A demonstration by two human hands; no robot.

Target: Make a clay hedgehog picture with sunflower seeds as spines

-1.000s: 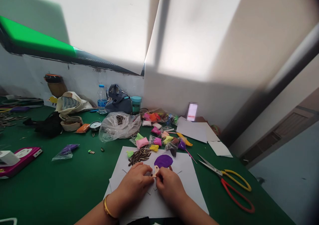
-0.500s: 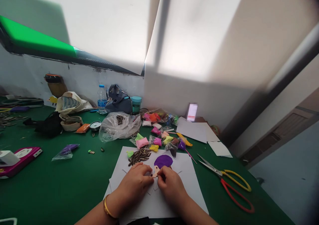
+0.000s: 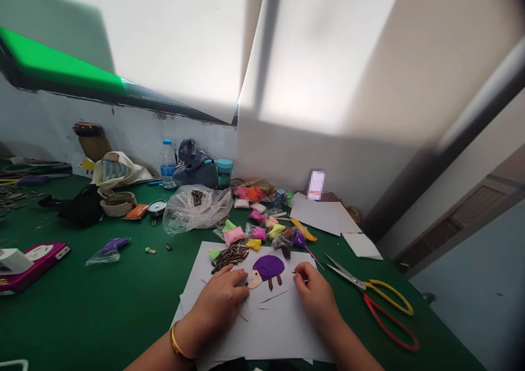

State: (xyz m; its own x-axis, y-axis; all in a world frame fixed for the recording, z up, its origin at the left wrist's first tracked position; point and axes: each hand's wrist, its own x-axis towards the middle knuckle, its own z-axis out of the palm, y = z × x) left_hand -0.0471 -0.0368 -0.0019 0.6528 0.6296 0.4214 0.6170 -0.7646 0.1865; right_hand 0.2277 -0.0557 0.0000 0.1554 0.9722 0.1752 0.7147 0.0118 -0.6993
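Note:
On a white paper sheet [image 3: 274,335] lies a flat clay animal with a purple body [image 3: 268,267], a pale face with dark dots and brown legs [image 3: 270,284]. My left hand [image 3: 223,297] rests on the paper at the left of the face, fingers bent and fairly close together; nothing is visible in it. Right of the animal, my right hand [image 3: 314,290] is pinched round a small thin dark thing I cannot make out. Thin dark slivers lie on the sheet below the animal. A heap of striped sunflower seeds [image 3: 230,257] sits at the sheet's upper left.
Bagged coloured clay [image 3: 258,231] lies behind the sheet, with a plastic bag [image 3: 197,209] to its left. Large scissors [image 3: 365,287] lie open at the right. Behind stand a water bottle [image 3: 167,166], a teal cup [image 3: 224,173] and a phone [image 3: 315,185].
My right hand has moved right, away from the face, uncovering the purple body, brown legs and slivers. My left hand has barely moved.

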